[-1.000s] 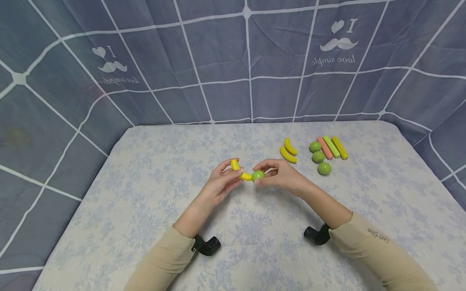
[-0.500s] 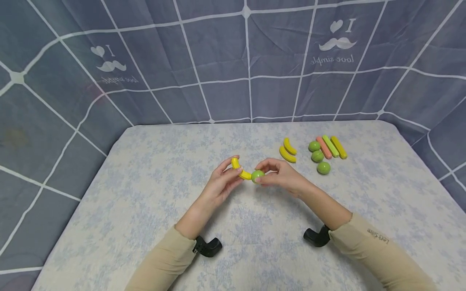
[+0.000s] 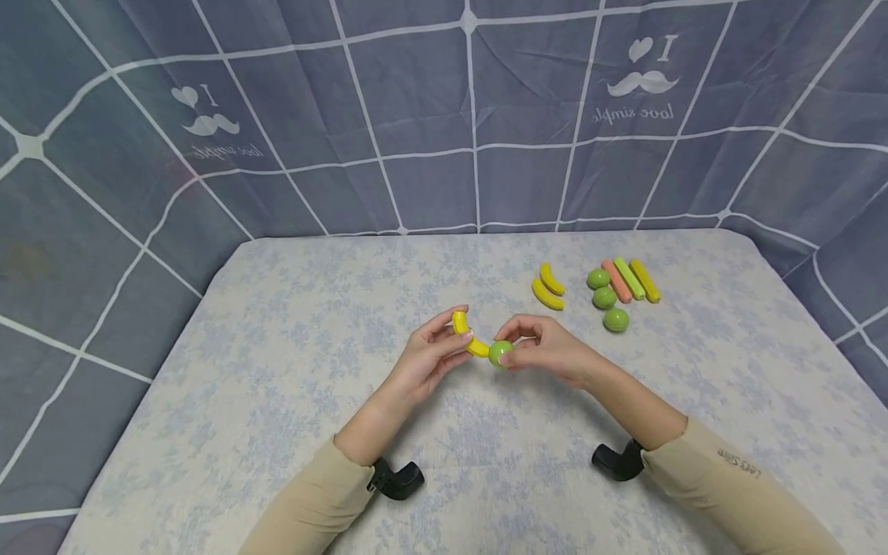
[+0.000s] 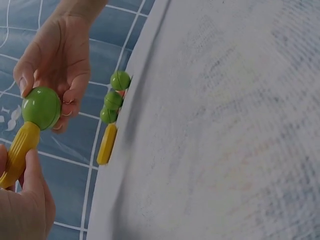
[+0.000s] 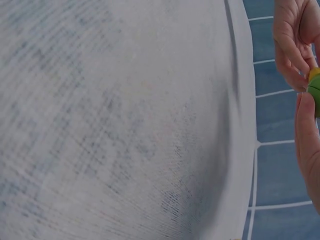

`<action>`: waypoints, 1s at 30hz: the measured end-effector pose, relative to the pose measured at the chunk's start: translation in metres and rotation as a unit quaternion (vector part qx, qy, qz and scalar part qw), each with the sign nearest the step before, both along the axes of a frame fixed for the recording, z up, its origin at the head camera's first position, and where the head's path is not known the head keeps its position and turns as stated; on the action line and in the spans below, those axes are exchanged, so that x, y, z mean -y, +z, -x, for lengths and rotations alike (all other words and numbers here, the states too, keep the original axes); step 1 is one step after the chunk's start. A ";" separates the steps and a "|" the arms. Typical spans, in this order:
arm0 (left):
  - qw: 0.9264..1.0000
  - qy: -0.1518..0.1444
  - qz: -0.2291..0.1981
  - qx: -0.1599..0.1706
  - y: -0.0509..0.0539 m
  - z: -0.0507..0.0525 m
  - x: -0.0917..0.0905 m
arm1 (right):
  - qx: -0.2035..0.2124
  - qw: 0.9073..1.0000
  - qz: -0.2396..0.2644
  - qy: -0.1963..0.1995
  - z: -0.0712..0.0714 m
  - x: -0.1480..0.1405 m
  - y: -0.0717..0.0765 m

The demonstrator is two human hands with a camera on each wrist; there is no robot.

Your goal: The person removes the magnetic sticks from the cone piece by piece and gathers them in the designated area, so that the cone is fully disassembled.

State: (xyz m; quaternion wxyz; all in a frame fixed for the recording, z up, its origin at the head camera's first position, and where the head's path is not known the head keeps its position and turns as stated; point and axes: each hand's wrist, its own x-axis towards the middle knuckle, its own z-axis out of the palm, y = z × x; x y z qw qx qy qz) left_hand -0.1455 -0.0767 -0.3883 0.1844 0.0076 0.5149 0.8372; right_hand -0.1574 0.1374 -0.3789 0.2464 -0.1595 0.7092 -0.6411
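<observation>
Between the thumb and fingers of my left hand (image 3: 432, 356) is a curved yellow banana-shaped piece (image 3: 475, 345), its upper end by the fingertips. My right hand (image 3: 551, 351) pinches a round green ball (image 3: 500, 354) with a seam line. One end of the yellow piece meets the ball. In the left wrist view the ribbed end of the yellow piece (image 4: 24, 145) touches the underside of the green ball (image 4: 42, 107). The right wrist view catches only part of the ball (image 5: 314, 90) at its edge.
To the back right lie two yellow curved pieces (image 3: 547, 295) and three green balls (image 3: 604, 297). Beside them are orange (image 3: 617, 280), lime (image 3: 629, 278) and yellow (image 3: 645, 280) sticks. A patterned cloth covers the table (image 3: 312, 308); a grey-blue curtain (image 3: 416, 116) hangs behind.
Both hands have shifted slightly right and toward me, carrying the yellow piece and the ball with them. The pieces at the back right stay put.
</observation>
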 end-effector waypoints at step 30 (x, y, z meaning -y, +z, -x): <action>0.999 0.035 0.002 0.010 0.009 0.004 0.012 | -0.035 0.996 0.019 0.074 -0.005 -0.016 -0.001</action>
